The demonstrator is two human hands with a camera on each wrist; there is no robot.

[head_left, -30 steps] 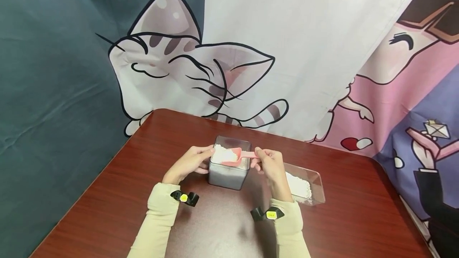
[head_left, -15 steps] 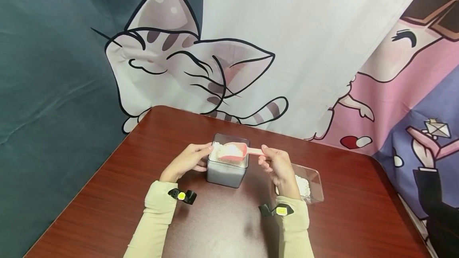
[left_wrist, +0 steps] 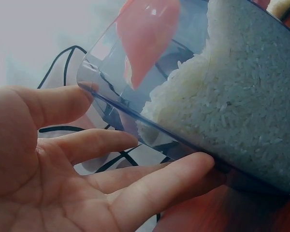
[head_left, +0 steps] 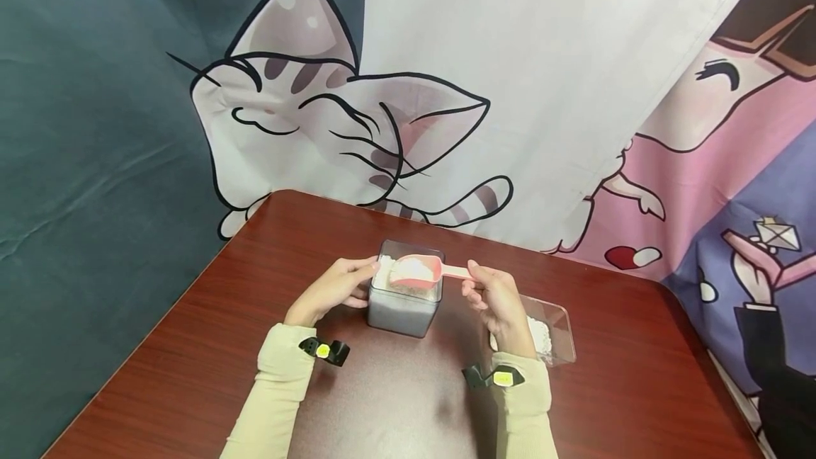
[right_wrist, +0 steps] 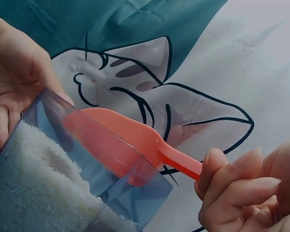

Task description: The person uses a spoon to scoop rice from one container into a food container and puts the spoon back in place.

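Note:
A clear square container [head_left: 403, 314] of white rice [left_wrist: 246, 96] stands on the table in the head view. My left hand [head_left: 334, 285] is at its left side; in the left wrist view the fingers [left_wrist: 159, 186] lie fairly straight against the outside of the wall and rim. My right hand [head_left: 500, 299] pinches the handle of a pink scoop [head_left: 436, 271] between thumb and fingers. The scoop's bowl is over the container's opening with white rice in it. In the right wrist view the scoop [right_wrist: 118, 137] shows partly through the clear wall, above the rice surface.
A clear shallow tray [head_left: 564, 331] with some white rice lies to the right, partly hidden behind my right hand and forearm. The reddish-brown table [head_left: 210, 346] ends at a cartoon-printed curtain [head_left: 433, 34] at the back.
The scoop has lifted out of the rice and moved slightly right with my right hand, its bowl more level. Over the last half second little moves. My left hand stays at the container.

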